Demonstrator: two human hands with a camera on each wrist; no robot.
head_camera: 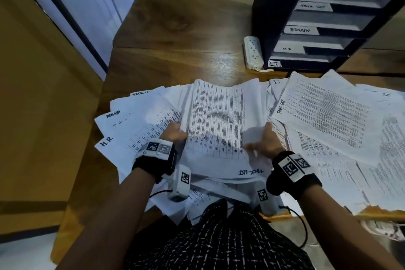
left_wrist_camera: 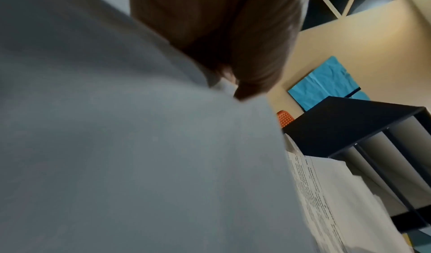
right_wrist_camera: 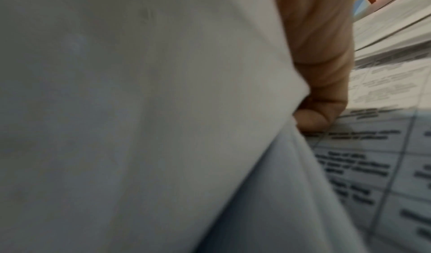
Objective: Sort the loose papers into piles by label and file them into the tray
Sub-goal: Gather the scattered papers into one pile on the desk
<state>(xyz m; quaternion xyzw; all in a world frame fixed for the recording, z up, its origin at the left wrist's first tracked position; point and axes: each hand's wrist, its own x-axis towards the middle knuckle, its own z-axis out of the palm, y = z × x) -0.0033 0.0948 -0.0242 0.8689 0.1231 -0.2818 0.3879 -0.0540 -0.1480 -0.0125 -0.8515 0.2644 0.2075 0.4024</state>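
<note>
Papers (head_camera: 217,120) in a lifted sheaf marked TASK LIST, left hand (head_camera: 174,132) gripping its left edge, right hand (head_camera: 264,139) pinching its right edge, loose sheets (head_camera: 328,116) fanned across desk's (head_camera: 175,28) near edge, labelled tray (head_camera: 317,28) at far right corner, power strip (head_camera: 253,51) just beside it.

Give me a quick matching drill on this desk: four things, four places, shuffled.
Things:
1. power strip
2. H.R. sheet
3. held sheet
4. tray

Places:
A. far right of the desk
B. between left hand and right hand
C. left edge of the paper spread
D. just left of the tray's base

Pairs: 1-D, 2-C, 3-B, 4-A
</note>
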